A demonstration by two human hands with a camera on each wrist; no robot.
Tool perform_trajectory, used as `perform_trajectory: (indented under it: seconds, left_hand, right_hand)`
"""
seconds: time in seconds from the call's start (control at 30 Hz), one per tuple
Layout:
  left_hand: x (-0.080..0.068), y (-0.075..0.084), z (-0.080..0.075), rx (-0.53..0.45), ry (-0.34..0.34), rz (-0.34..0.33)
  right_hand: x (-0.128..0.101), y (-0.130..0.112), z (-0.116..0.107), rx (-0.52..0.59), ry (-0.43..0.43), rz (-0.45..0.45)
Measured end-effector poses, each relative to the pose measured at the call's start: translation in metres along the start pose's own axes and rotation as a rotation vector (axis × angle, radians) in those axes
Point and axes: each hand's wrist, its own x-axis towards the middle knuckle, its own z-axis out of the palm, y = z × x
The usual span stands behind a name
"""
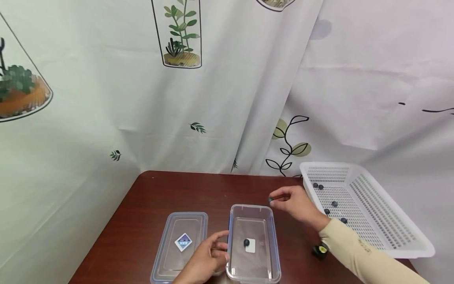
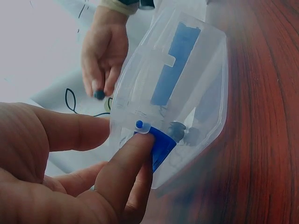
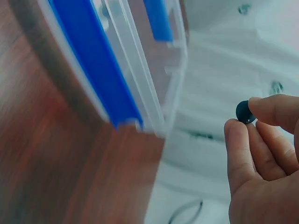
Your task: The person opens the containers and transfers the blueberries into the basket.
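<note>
My right hand [image 1: 298, 203] pinches a blueberry [image 3: 244, 112] between thumb and fingertips, above the table and beyond the far right corner of a clear plastic container [image 1: 276, 252]. One blueberry [image 1: 246, 242] lies inside that container, by a white square label. My left hand [image 1: 209, 254] is at the container's left side, its relaxed fingers touching the wall. In the left wrist view, a fingertip [image 2: 142, 140] rests against a blue side latch [image 2: 162, 148]. The container's lid [image 1: 182, 225], with a blue and white sticker, lies flat to the left, partly behind the left hand.
A white perforated basket [image 1: 400, 227] with several blueberries [image 1: 334, 204] stands on the right. A small dark object with a yellow-green flower-like mark [image 1: 320, 251] sits by the right sleeve. Printed fabric [image 1: 227, 98] hangs behind the reddish-brown table [image 1: 120, 236].
</note>
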Motion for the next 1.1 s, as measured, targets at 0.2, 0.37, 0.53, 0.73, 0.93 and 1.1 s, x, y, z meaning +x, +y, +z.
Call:
perform_trajectory:
  seconds: [0.2, 0.37, 0.53, 0.73, 0.93, 1.1]
  left_hand:
    - [0.000, 0.000, -0.001, -0.020, -0.004, -0.006]
    - [0.000, 0.000, -0.001, -0.031, -0.008, -0.001]
    - [0.001, 0.000, -0.001, -0.031, -0.008, -0.016]
    - [0.001, -0.001, -0.004, -0.043, -0.009, -0.029]
    - [0.001, -0.001, -0.005, -0.067, -0.020, -0.037]
    - [0.003, -0.003, -0.004, -0.076, -0.032, -0.043]
  right_hand:
    - [-0.024, 0.009, -0.047, -0.103, 0.104, 0.080]
    - [-0.051, 0.023, -0.081, -0.194, 0.186, 0.141]
    - [-0.078, 0.040, -0.113, -0.233, 0.227, 0.222]
    - [-0.099, 0.057, -0.137, -0.240, 0.271, 0.273]
    - [-0.108, 0.068, -0.144, -0.218, 0.290, 0.308]
    - [-0.113, 0.071, -0.147, -0.218, 0.303, 0.330]
